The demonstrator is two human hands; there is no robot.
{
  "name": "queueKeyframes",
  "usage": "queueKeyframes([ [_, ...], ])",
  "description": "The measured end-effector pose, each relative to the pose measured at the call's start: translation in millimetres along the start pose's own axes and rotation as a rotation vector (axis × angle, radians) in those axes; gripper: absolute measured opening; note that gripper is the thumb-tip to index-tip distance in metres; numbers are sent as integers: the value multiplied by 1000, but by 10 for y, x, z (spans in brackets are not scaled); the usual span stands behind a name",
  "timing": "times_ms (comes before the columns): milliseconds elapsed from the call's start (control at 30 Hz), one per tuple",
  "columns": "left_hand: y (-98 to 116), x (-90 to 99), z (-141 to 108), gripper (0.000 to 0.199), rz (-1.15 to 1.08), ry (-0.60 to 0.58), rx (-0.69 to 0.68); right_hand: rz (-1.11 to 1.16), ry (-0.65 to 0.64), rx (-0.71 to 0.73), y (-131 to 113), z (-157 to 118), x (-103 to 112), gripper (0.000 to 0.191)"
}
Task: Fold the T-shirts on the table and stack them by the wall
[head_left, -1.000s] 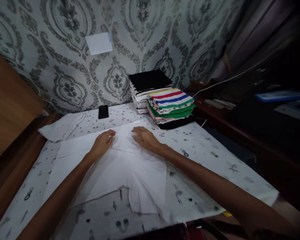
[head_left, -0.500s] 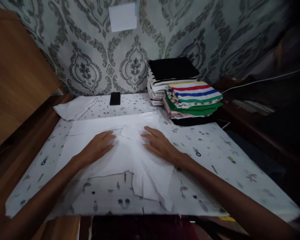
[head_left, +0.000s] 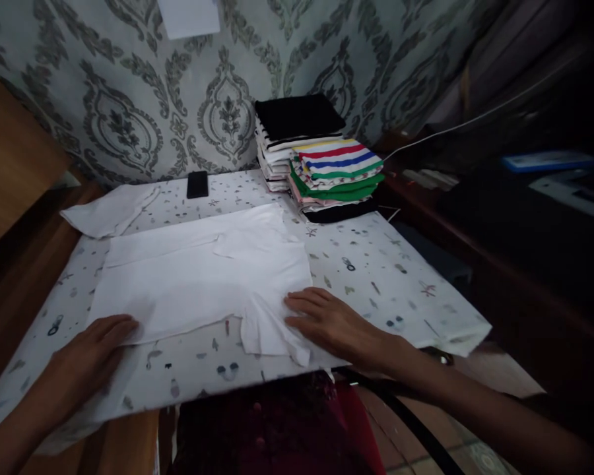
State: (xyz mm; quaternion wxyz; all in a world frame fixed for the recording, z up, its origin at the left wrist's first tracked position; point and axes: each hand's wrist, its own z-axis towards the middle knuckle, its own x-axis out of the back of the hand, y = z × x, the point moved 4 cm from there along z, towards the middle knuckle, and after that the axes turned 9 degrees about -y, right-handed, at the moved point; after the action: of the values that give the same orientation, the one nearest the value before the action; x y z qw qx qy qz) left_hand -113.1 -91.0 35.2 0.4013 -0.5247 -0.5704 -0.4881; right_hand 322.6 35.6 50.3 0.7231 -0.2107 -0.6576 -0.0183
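Observation:
A white T-shirt (head_left: 178, 284) lies spread on the table, its one side folded inward and a sleeve (head_left: 272, 326) reaching toward the near edge. At the shirt's near left corner rests my left hand (head_left: 94, 349), palm down, fingers stretched out and touching the cloth's edge. My right hand (head_left: 329, 323) lies at the right end of the shirt by the sleeve, fingers extended on the fabric, holding nothing that I can see.
Folded clothes stand in a stack with a black one (head_left: 299, 115) on top, beside a striped folded pile (head_left: 339, 161). A black phone (head_left: 197, 185) lies near the wall. Another white cloth (head_left: 109, 210) is at the far left. A wooden cabinet (head_left: 14, 165) stands left.
My hands have moved apart from the shirt's middle, the left to its near left corner and the right to its right end. The shirt looks flatter. The view has turned rightward.

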Motion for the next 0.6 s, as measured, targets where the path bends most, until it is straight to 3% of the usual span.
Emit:
queueKeyframes([
  [200, -116, 127, 96, 39, -169, 81, 54, 13, 120, 32, 54, 125, -69, 26],
  [333, -213, 185, 190, 39, -373, -4, 102, 145, 6, 59, 2, 95, 101, 18],
  [467, -170, 241, 224, 37, -425, 7, 93, 151, -96, 57, -100, 8, 148, 58],
  [500, -164, 246, 224, 36, -423, 20, 96, 134, -98, 59, -124, -3, 117, 57],
  [600, -165, 234, 220, 33, -393, -6, 86, 108, -31, 75, -173, 19, -3, 28],
])
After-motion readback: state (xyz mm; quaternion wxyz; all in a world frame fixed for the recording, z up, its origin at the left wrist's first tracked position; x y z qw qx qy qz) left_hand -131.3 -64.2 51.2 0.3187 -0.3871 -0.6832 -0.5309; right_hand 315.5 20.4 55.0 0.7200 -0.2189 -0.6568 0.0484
